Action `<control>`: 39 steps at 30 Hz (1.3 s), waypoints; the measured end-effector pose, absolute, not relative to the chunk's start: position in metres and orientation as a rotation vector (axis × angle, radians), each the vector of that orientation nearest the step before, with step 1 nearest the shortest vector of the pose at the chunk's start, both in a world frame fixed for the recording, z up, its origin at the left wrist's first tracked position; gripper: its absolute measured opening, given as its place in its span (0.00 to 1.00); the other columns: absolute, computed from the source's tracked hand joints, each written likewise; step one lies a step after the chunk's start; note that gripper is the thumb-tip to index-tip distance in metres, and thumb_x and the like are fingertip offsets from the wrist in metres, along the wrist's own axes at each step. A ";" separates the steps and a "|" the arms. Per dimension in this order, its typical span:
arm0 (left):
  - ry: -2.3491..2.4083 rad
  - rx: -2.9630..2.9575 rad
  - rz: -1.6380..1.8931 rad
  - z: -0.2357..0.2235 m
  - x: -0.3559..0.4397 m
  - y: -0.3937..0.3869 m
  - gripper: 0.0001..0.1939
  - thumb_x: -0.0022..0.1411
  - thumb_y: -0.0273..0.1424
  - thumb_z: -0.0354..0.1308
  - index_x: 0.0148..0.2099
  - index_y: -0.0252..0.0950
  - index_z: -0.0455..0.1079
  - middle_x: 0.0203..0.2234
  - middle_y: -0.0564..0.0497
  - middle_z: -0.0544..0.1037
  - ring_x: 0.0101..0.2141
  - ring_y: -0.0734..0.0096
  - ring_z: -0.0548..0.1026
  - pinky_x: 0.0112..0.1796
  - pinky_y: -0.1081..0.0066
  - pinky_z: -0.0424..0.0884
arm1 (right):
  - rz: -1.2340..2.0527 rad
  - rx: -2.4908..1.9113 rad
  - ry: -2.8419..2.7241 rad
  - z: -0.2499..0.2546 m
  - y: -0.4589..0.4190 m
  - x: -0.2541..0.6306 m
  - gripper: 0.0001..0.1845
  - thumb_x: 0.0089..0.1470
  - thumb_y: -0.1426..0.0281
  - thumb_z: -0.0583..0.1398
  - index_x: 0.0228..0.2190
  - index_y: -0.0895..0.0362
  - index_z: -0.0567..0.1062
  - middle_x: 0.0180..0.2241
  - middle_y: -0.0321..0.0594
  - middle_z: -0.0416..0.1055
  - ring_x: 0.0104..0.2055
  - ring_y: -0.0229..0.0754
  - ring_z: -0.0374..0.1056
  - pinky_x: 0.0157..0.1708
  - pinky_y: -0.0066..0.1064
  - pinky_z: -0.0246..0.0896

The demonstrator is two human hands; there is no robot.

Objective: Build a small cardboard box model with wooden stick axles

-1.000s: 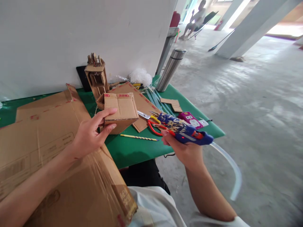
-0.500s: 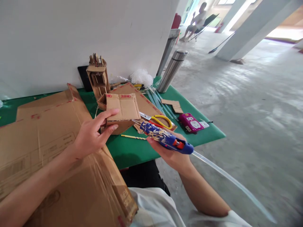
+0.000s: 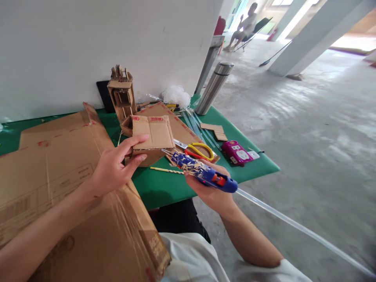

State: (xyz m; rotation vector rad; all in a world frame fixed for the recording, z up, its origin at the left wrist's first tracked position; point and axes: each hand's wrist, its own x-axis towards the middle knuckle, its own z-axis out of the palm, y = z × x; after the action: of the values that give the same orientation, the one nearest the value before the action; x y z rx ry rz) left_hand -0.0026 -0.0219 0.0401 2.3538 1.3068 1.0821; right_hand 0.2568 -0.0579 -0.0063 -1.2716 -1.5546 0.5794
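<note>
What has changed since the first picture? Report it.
The right hand moved the glue gun left, its tip now by the cardboard box. The glue stick, drooping before, now trails straighter. Nothing was grasped or released. The left hand still holds the box; the flask stayed.

- Wall (image 3: 102, 47): pale, along far edge of desk (image 3: 164, 190).
- Desk: green top.
- Floor (image 3: 308, 137): grey, bright reflections, beyond desk's right edge.
- Pillar (image 3: 317, 39): pale, square-edged.
- Window (image 3: 282, 2): bright, background.
</note>
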 end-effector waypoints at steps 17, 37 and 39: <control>1.311 2.377 1.085 0.040 -0.004 -0.021 0.21 0.68 0.37 0.59 0.61 0.44 0.68 0.47 0.50 0.81 0.30 0.75 0.80 0.35 0.76 0.77 | 0.556 -1.255 -1.588 -0.008 -0.056 0.258 0.07 0.46 0.72 0.65 0.22 0.54 0.71 0.21 0.33 0.70 0.27 0.40 0.68 0.27 0.30 0.65; 1.311 2.349 1.077 0.038 -0.004 -0.022 0.21 0.68 0.37 0.59 0.62 0.44 0.68 0.48 0.50 0.81 0.36 0.70 0.82 0.37 0.75 0.78 | 0.578 -1.273 -1.588 -0.006 -0.057 0.263 0.05 0.47 0.73 0.63 0.24 0.54 0.72 0.22 0.33 0.70 0.27 0.40 0.67 0.30 0.31 0.65; 1.315 2.350 1.076 0.038 -0.004 -0.022 0.21 0.68 0.38 0.59 0.62 0.43 0.68 0.47 0.50 0.81 0.36 0.70 0.82 0.37 0.75 0.79 | 0.567 -1.272 -1.589 -0.007 -0.057 0.263 0.05 0.48 0.73 0.63 0.23 0.54 0.72 0.22 0.33 0.70 0.26 0.40 0.67 0.29 0.31 0.65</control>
State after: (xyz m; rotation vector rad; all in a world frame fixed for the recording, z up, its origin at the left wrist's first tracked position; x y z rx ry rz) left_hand -0.0040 -0.0218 0.0381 2.3497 1.3149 1.0761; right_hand 0.2632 -0.0568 -0.0068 -1.2720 -1.5890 0.5675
